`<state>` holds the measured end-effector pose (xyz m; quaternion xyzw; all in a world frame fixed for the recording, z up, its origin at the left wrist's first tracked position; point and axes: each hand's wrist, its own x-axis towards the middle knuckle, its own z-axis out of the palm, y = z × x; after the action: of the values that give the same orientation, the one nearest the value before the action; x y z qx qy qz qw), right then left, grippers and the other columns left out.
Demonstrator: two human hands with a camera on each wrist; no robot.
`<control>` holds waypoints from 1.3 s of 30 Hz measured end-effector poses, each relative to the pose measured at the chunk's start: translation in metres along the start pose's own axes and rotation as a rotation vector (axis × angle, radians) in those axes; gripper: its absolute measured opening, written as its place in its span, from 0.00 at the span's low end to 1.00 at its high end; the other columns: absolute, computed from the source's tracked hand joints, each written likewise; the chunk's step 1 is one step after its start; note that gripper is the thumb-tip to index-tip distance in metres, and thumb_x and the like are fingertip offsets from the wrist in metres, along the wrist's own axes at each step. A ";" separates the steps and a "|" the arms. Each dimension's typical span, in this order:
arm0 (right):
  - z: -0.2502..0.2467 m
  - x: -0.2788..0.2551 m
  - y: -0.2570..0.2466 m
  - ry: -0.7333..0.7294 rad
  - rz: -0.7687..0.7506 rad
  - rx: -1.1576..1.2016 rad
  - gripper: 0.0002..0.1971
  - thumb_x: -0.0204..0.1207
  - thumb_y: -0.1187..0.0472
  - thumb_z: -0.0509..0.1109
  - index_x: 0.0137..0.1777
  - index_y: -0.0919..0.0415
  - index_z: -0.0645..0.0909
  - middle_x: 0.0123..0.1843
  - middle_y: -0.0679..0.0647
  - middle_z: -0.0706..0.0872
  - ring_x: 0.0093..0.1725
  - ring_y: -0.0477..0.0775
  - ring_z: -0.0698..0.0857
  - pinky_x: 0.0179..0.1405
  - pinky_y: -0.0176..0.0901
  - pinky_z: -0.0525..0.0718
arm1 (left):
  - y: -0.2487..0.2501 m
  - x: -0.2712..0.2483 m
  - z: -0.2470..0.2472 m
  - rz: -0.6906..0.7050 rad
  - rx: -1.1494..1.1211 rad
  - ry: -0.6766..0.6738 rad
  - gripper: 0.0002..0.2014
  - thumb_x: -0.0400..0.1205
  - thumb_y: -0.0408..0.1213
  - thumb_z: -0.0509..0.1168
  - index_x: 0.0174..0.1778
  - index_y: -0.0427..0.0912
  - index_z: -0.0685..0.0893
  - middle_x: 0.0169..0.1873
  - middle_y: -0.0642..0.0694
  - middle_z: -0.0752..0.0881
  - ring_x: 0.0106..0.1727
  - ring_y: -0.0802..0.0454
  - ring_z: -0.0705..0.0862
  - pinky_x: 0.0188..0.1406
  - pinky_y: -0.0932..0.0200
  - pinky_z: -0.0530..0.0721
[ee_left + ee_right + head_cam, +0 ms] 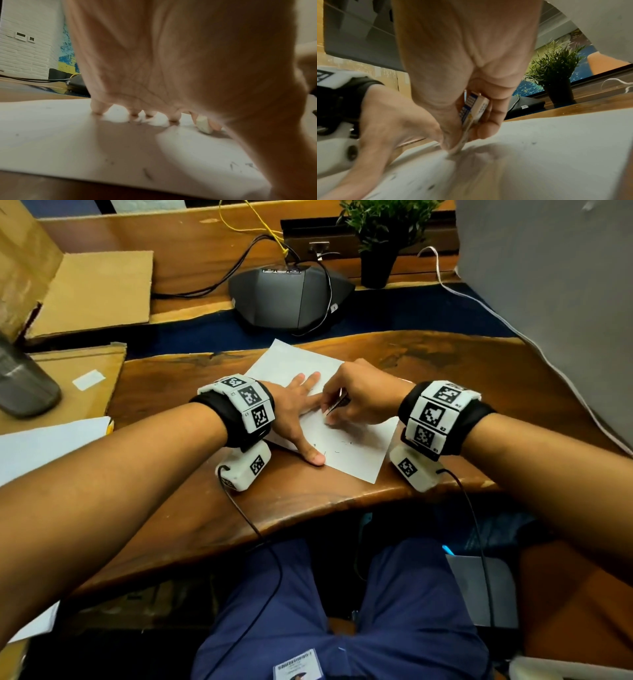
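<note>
Work in hand: rubbing pencil marks off a paper [294, 361] with an eraser [475, 108]. The paper lies flat on the table [462, 364], turned a little, with its near corner close to the table's front edge. The right hand [363, 397] pinches the eraser, thumb on one broad face and fingers curled against the other. The grip sits low on the printed sleeve, so only the bare tip shows below, and that tip touches the sheet about mid-page. The eraser stands steep, its top tilted toward 1 o'clock in the right wrist view. The left hand [291, 414] lies at 9 o'clock of the eraser with the palm arched up. Its fingers [99, 106] are straight and spread, tips pressing the sheet. The index fingertip is just beside the eraser tip; whether they touch, I cannot tell. The thumb presses near the sheet's edge at 7 o'clock. Faint marks [346, 444] lie at 6 o'clock of the eraser, toward the front edge. Handling, as a judgement:
- The eraser is light, small and somewhat soft, and it flexes if held high. Take it on the sleeve close to the tip for stiffness.
- The paper is thin and light, likely slides on the polished wood, and creases or tears under a hard stroke. Pin it flat near the rubbed spot and stroke away from the pinning fingers.
</note>
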<state>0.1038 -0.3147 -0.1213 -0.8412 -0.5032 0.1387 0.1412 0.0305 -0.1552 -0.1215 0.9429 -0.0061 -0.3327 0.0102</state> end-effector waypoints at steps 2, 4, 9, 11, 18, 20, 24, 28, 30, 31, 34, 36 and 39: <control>-0.001 -0.011 -0.002 -0.097 -0.008 0.000 0.06 0.72 0.54 0.82 0.48 0.51 0.92 0.43 0.43 0.91 0.43 0.40 0.86 0.44 0.34 0.84 | -0.001 0.002 0.000 0.003 0.001 -0.006 0.71 0.51 0.81 0.69 0.81 0.68 0.30 0.80 0.54 0.22 0.83 0.48 0.26 0.80 0.26 0.42; -0.009 -0.018 -0.007 -0.249 -0.019 -0.038 0.07 0.72 0.52 0.81 0.49 0.50 0.92 0.43 0.41 0.91 0.41 0.37 0.86 0.42 0.31 0.84 | 0.000 0.001 0.000 -0.016 0.010 -0.009 0.70 0.53 0.79 0.70 0.80 0.67 0.28 0.81 0.54 0.22 0.83 0.48 0.27 0.81 0.26 0.43; -0.014 0.001 -0.009 -0.110 -0.039 -0.062 0.07 0.72 0.54 0.81 0.50 0.50 0.93 0.36 0.37 0.86 0.38 0.39 0.84 0.34 0.26 0.76 | 0.009 -0.009 -0.002 -0.035 0.022 0.008 0.63 0.64 0.72 0.72 0.83 0.65 0.34 0.83 0.49 0.26 0.85 0.44 0.31 0.82 0.32 0.45; -0.008 0.002 -0.010 -0.023 -0.054 -0.047 0.07 0.70 0.55 0.83 0.48 0.51 0.94 0.38 0.42 0.89 0.41 0.43 0.86 0.37 0.31 0.80 | 0.007 -0.009 -0.002 -0.027 0.012 0.015 0.63 0.63 0.73 0.72 0.83 0.66 0.35 0.83 0.50 0.26 0.84 0.45 0.30 0.82 0.31 0.44; -0.010 -0.030 -0.017 -0.288 -0.054 -0.032 0.08 0.70 0.54 0.83 0.49 0.52 0.93 0.43 0.42 0.92 0.41 0.37 0.87 0.43 0.29 0.85 | 0.005 -0.002 0.000 -0.016 0.026 0.005 0.69 0.56 0.76 0.71 0.81 0.65 0.28 0.82 0.52 0.24 0.84 0.45 0.28 0.81 0.29 0.44; -0.014 -0.016 -0.017 -0.201 -0.071 -0.063 0.08 0.71 0.56 0.83 0.50 0.53 0.93 0.41 0.42 0.91 0.36 0.35 0.84 0.40 0.26 0.84 | 0.006 -0.004 -0.001 -0.018 0.032 0.010 0.67 0.59 0.76 0.71 0.83 0.64 0.31 0.82 0.51 0.24 0.84 0.44 0.28 0.82 0.30 0.43; -0.009 0.002 -0.014 0.014 -0.078 -0.107 0.10 0.71 0.57 0.82 0.52 0.55 0.93 0.44 0.48 0.92 0.37 0.38 0.83 0.30 0.17 0.72 | 0.007 -0.007 -0.002 -0.024 0.010 0.008 0.64 0.62 0.73 0.72 0.84 0.64 0.36 0.83 0.51 0.26 0.84 0.46 0.27 0.82 0.32 0.42; -0.006 -0.022 -0.013 -0.273 -0.042 0.000 0.09 0.70 0.54 0.83 0.50 0.51 0.93 0.43 0.44 0.93 0.39 0.40 0.88 0.39 0.25 0.83 | 0.005 -0.005 -0.002 -0.010 0.009 0.002 0.69 0.56 0.76 0.71 0.81 0.66 0.29 0.81 0.53 0.23 0.84 0.45 0.28 0.82 0.30 0.44; -0.014 -0.025 -0.013 -0.444 -0.033 -0.001 0.09 0.69 0.52 0.84 0.49 0.51 0.93 0.42 0.45 0.93 0.42 0.48 0.91 0.45 0.38 0.88 | 0.004 -0.004 -0.001 -0.012 0.005 -0.005 0.71 0.53 0.77 0.70 0.81 0.65 0.27 0.81 0.53 0.23 0.84 0.46 0.27 0.82 0.30 0.44; -0.017 -0.022 -0.012 -0.433 -0.027 -0.009 0.09 0.70 0.53 0.84 0.49 0.51 0.93 0.42 0.45 0.93 0.43 0.49 0.91 0.45 0.40 0.89 | 0.004 -0.002 -0.001 -0.013 0.010 -0.007 0.71 0.53 0.77 0.70 0.81 0.65 0.28 0.81 0.53 0.23 0.84 0.46 0.27 0.82 0.30 0.44; -0.019 -0.002 -0.006 -0.148 -0.026 -0.039 0.07 0.71 0.55 0.83 0.48 0.51 0.92 0.42 0.44 0.91 0.43 0.48 0.89 0.38 0.32 0.85 | 0.005 -0.004 -0.001 -0.007 0.010 -0.003 0.68 0.56 0.76 0.71 0.82 0.67 0.32 0.82 0.52 0.23 0.84 0.45 0.28 0.82 0.30 0.44; -0.013 0.005 -0.006 -0.037 -0.023 -0.044 0.08 0.71 0.54 0.83 0.49 0.52 0.93 0.41 0.45 0.90 0.43 0.46 0.87 0.35 0.28 0.80 | 0.005 -0.007 -0.001 -0.028 -0.004 0.002 0.65 0.60 0.74 0.73 0.83 0.67 0.34 0.82 0.52 0.24 0.84 0.45 0.29 0.82 0.32 0.45; -0.006 -0.003 -0.002 -0.069 -0.005 -0.014 0.08 0.71 0.53 0.83 0.49 0.51 0.93 0.44 0.46 0.92 0.45 0.45 0.88 0.44 0.36 0.87 | 0.006 -0.004 -0.001 -0.018 0.007 0.004 0.68 0.56 0.76 0.71 0.82 0.67 0.32 0.82 0.53 0.24 0.84 0.45 0.28 0.82 0.30 0.45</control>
<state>0.1033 -0.3172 -0.1150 -0.8356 -0.5109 0.1637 0.1182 0.0279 -0.1610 -0.1176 0.9436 0.0013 -0.3310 0.0041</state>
